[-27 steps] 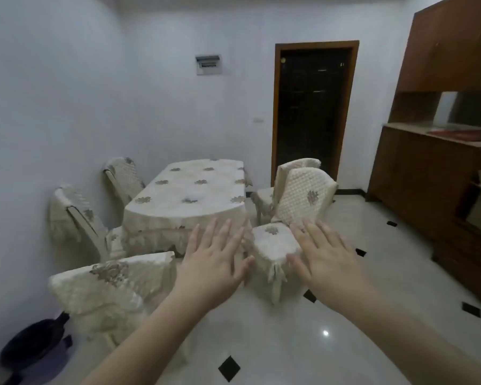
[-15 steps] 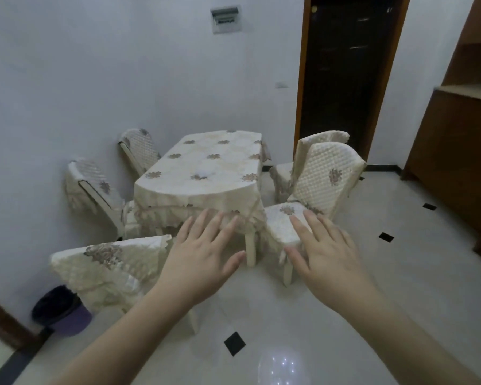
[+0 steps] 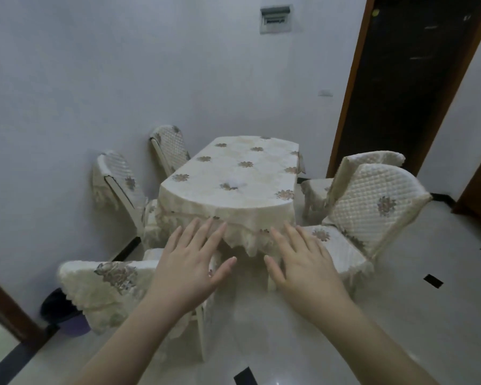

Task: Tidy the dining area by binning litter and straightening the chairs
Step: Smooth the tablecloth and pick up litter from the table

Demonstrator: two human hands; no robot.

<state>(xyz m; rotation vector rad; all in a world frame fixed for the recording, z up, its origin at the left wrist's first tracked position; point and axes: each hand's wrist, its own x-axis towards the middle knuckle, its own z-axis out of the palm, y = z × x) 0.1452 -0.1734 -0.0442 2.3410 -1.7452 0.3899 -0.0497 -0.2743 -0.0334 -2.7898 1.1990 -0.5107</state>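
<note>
Both hands are held out flat and palm-down in mid-air, the left hand [image 3: 185,269] and the right hand [image 3: 303,266] side by side with a gap between them, fingers straight and slightly spread, gripping nothing and touching nothing. That empty, level pose looks like a ready stance before the work starts, not a reach for any one thing. Beyond the fingertips stands the cloth-covered dining table [image 3: 233,173]; no litter can be made out on it from here. Just under and to the outside of the left hand is the nearest chair [image 3: 106,287], its covered back turned at an angle to the table, which probably marks it as one to straighten. Past the right hand sits another chair [image 3: 372,209], pulled out and skewed, with a further chair [image 3: 358,165] behind it. Two more chairs [image 3: 122,184] lean against the wall well beyond the left hand. A dark bin [image 3: 59,312] sits low on the floor outside the left forearm, half hidden by the nearest chair, handy for any rubbish.
</note>
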